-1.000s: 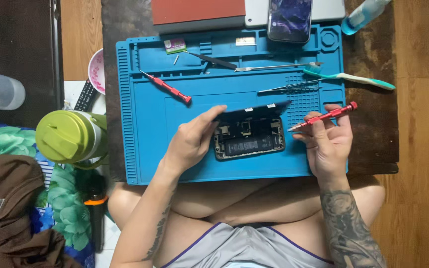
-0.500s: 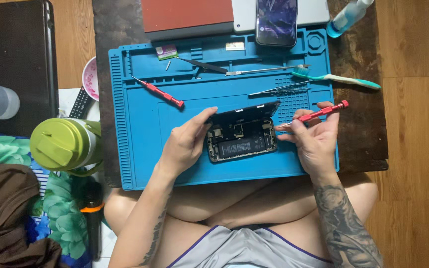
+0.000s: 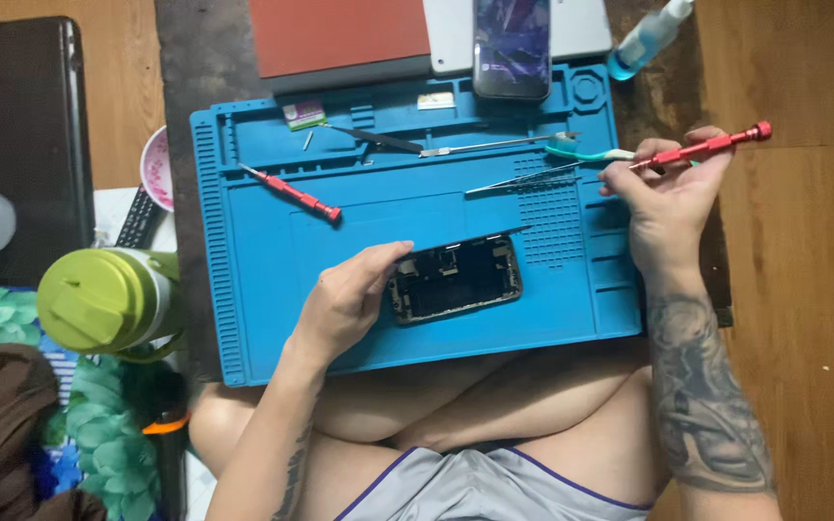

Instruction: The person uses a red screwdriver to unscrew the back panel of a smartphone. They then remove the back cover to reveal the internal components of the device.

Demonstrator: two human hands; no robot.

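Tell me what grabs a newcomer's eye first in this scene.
The big blue work mat fills the middle, with an opened phone lying on it, steadied at its left end by the left hand. At the mat's right edge, the right hand holds a red screwdriver. A lime-lidded bottle stands left of the mat.

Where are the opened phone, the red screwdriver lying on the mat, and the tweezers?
opened phone (image 3: 456,280), head view, middle of its exposed insides.
red screwdriver on the mat (image 3: 299,196), head view, red handle.
tweezers (image 3: 523,178), head view, mid-shaft.
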